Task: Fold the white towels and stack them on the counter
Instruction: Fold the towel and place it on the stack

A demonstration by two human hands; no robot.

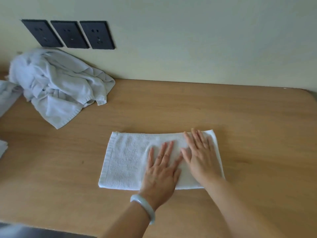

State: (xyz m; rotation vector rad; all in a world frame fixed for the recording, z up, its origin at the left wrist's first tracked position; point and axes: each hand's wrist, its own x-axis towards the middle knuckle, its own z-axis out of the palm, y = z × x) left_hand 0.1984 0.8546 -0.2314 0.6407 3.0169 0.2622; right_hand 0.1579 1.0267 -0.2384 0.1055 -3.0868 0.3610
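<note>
A white towel (123, 160), folded into a flat rectangle, lies on the wooden counter (257, 134) in front of me. My left hand (161, 170) lies flat on its middle with fingers straight and spread. My right hand (199, 155) presses flat on the towel's right half, fingers straight, pointing away from me. A crumpled heap of white towels (56, 83) sits at the back left against the wall.
Three black wall sockets (68, 34) are set in the pale wall above the heap. More white cloth (6, 95) shows at the left edge, with another piece (2, 148) below it. The counter's front edge runs along the bottom left.
</note>
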